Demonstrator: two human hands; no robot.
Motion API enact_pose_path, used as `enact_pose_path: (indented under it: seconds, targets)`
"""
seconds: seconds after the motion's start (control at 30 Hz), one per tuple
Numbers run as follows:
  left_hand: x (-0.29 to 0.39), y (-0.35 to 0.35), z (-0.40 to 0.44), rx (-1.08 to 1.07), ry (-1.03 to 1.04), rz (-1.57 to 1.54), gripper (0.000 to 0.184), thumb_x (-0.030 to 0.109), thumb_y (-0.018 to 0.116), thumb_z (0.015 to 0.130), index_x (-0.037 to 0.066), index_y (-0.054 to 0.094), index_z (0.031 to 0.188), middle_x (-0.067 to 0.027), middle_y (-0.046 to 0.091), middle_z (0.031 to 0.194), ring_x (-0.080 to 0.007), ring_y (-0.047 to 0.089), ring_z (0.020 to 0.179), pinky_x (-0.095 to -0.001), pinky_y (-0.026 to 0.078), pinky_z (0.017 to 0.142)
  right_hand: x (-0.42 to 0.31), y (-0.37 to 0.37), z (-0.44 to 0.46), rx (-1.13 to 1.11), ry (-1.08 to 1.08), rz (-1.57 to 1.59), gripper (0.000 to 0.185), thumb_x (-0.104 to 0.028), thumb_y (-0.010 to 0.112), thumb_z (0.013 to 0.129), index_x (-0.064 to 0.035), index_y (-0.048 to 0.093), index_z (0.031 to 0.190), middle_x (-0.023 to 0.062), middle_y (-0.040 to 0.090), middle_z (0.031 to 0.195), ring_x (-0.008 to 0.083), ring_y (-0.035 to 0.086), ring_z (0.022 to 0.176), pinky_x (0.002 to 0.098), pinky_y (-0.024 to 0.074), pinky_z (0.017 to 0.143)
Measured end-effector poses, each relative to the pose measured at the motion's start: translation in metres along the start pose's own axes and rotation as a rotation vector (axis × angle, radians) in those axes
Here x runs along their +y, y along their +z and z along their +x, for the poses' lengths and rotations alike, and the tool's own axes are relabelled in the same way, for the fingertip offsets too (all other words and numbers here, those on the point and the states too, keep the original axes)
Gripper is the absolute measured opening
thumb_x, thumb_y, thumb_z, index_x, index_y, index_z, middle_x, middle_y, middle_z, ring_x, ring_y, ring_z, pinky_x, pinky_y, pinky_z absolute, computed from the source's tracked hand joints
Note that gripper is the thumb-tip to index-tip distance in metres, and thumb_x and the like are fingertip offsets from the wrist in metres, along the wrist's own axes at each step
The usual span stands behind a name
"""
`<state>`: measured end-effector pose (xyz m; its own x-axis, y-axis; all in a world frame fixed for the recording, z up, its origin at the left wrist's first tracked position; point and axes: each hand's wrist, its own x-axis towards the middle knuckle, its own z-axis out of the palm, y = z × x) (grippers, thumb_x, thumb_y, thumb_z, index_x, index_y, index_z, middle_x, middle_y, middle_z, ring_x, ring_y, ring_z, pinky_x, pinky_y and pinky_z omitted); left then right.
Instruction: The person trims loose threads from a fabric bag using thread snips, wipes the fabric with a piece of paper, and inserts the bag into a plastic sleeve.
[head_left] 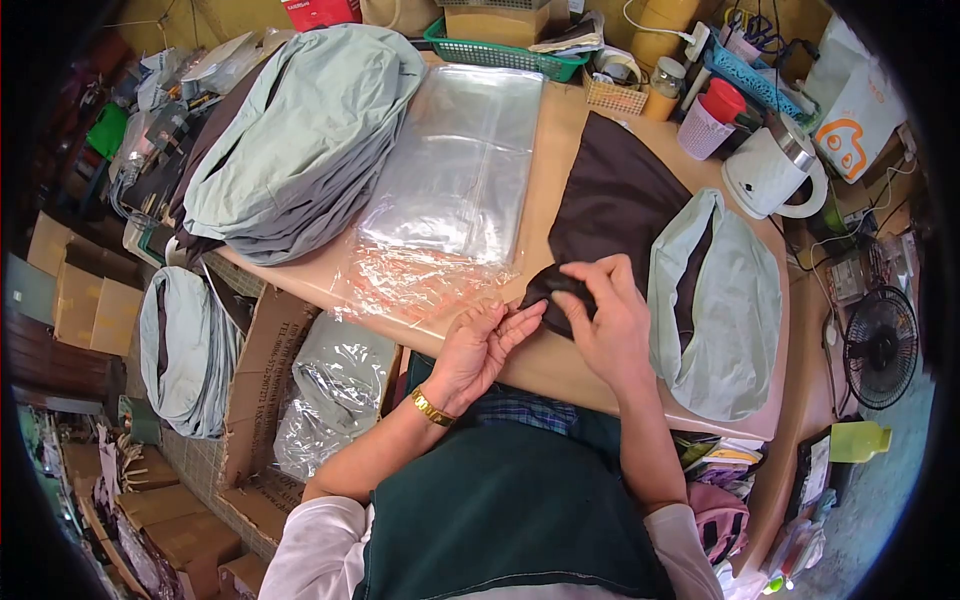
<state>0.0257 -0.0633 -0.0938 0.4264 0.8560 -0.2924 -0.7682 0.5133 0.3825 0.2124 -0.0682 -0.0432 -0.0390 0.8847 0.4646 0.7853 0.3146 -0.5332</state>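
My right hand [612, 310] has its thumb and fingers closed on the lower corner of a dark brown cloth piece [615, 190], which spreads over the table. Palm up, my left hand [478, 350] has its fingers stretched out, their tips against the folded cloth edge. A gold watch [431, 407] circles the left wrist. Just right of my right hand lies a pale grey-green fabric item [735, 320] with a dark opening along its length. Clear plastic bags [450, 160] lie stacked left of the brown cloth, their near ends close to my left hand.
A big pile of grey-green fabric items [310, 130] sits at the table's back left. A white kettle [768, 170] and a pink cup [705, 128] stand back right. An open cardboard box [262, 380] holds a plastic-wrapped bundle below the left edge. A black fan [880, 347] is far right.
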Motion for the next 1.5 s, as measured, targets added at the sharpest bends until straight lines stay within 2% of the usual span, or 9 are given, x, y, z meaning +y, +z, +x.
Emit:
enact_pose_path:
  seconds: [0.17, 0.37, 0.47, 0.7, 0.87, 1.2, 1.3, 1.4, 1.5]
  targets:
    - [-0.005, -0.002, 0.001, -0.011, 0.072, 0.111, 0.021, 0.013, 0.045, 0.105, -0.006, 0.051, 0.110, -0.0184, 0.058, 0.120, -0.0258, 0.065, 0.106, -0.0353, 0.058, 0.094, -0.031, -0.011, -0.006, -0.018, -0.173, -0.156, 0.027, -0.018, 0.079, 0.072, -0.0124, 0.064, 0.094, 0.0040, 0.050, 0.082, 0.0200, 0.056, 0.069, 0.0347, 0.0392, 0.060]
    - [-0.005, 0.008, -0.003, 0.043, 0.092, 0.164, 0.022, 0.014, 0.045, 0.105, -0.006, 0.052, 0.111, -0.0149, 0.060, 0.117, -0.0181, 0.065, 0.095, -0.0309, 0.059, 0.088, -0.032, -0.003, -0.011, 0.003, -0.276, -0.242, 0.027, -0.015, 0.078, 0.069, -0.0111, 0.056, 0.084, 0.0047, 0.048, 0.079, 0.0195, 0.055, 0.067, 0.0337, 0.0369, 0.061]
    - [-0.004, 0.004, -0.003, 0.008, 0.084, 0.134, 0.014, 0.011, 0.053, 0.101, -0.002, 0.054, 0.108, -0.0131, 0.060, 0.115, -0.0185, 0.063, 0.094, -0.0328, 0.059, 0.087, -0.031, 0.000, -0.012, 0.012, -0.306, -0.241, 0.026, -0.014, 0.076, 0.068, -0.0109, 0.054, 0.082, 0.0049, 0.046, 0.077, 0.0194, 0.054, 0.066, 0.0342, 0.0364, 0.060]
    - [-0.005, 0.003, -0.008, -0.094, 0.092, 0.158, 0.016, 0.012, 0.051, 0.102, -0.003, 0.054, 0.109, -0.0141, 0.060, 0.117, -0.0202, 0.064, 0.097, -0.0348, 0.058, 0.092, -0.023, 0.004, -0.017, 0.011, -0.330, -0.178, 0.025, -0.011, 0.076, 0.069, -0.0099, 0.053, 0.079, 0.0057, 0.046, 0.076, 0.0214, 0.051, 0.059, 0.0332, 0.0362, 0.056]
    - [-0.002, 0.013, -0.012, 0.053, 0.042, 0.127, 0.022, 0.017, 0.046, 0.105, -0.004, 0.051, 0.107, -0.0180, 0.060, 0.118, -0.0237, 0.066, 0.105, -0.0359, 0.057, 0.097, -0.018, -0.004, -0.017, 0.130, -0.086, 0.013, 0.031, -0.010, 0.082, 0.065, -0.0096, 0.053, 0.078, 0.0051, 0.052, 0.078, 0.0246, 0.053, 0.059, 0.0350, 0.0403, 0.056]
    - [-0.007, 0.000, -0.008, -0.063, 0.061, 0.217, 0.026, 0.019, 0.050, 0.104, -0.005, 0.056, 0.110, -0.0137, 0.061, 0.116, -0.0177, 0.064, 0.093, -0.0325, 0.059, 0.089, -0.031, 0.001, -0.017, 0.066, -0.266, -0.161, 0.031, -0.010, 0.080, 0.064, -0.0103, 0.054, 0.080, 0.0043, 0.051, 0.077, 0.0237, 0.052, 0.058, 0.0353, 0.0397, 0.055]
    - [-0.005, 0.010, -0.014, -0.085, 0.118, 0.207, 0.025, 0.019, 0.051, 0.103, -0.004, 0.056, 0.111, -0.0133, 0.062, 0.113, -0.0193, 0.065, 0.102, -0.0320, 0.058, 0.092, -0.029, 0.001, -0.017, 0.011, -0.198, -0.001, 0.031, -0.007, 0.080, 0.067, -0.0078, 0.054, 0.083, 0.0059, 0.052, 0.078, 0.0240, 0.054, 0.061, 0.0351, 0.0425, 0.056]
    - [-0.001, 0.016, -0.015, -0.096, 0.088, 0.084, 0.023, 0.017, 0.047, 0.105, -0.004, 0.055, 0.107, -0.0156, 0.064, 0.115, -0.0218, 0.064, 0.112, -0.0304, 0.056, 0.096, -0.010, 0.004, -0.019, 0.109, 0.150, 0.210, 0.029, -0.005, 0.080, 0.076, -0.0027, 0.054, 0.090, 0.0089, 0.054, 0.086, 0.0226, 0.057, 0.069, 0.0332, 0.0484, 0.063]
    - [-0.005, 0.017, -0.014, 0.038, 0.105, 0.329, 0.022, 0.017, 0.050, 0.104, -0.005, 0.056, 0.105, -0.0137, 0.066, 0.109, -0.0230, 0.066, 0.109, -0.0304, 0.056, 0.096, 0.001, 0.009, -0.026, 0.166, 0.231, 0.322, 0.029, -0.002, 0.078, 0.077, -0.0016, 0.055, 0.095, 0.0046, 0.051, 0.085, 0.0148, 0.047, 0.068, 0.0265, 0.0411, 0.063]
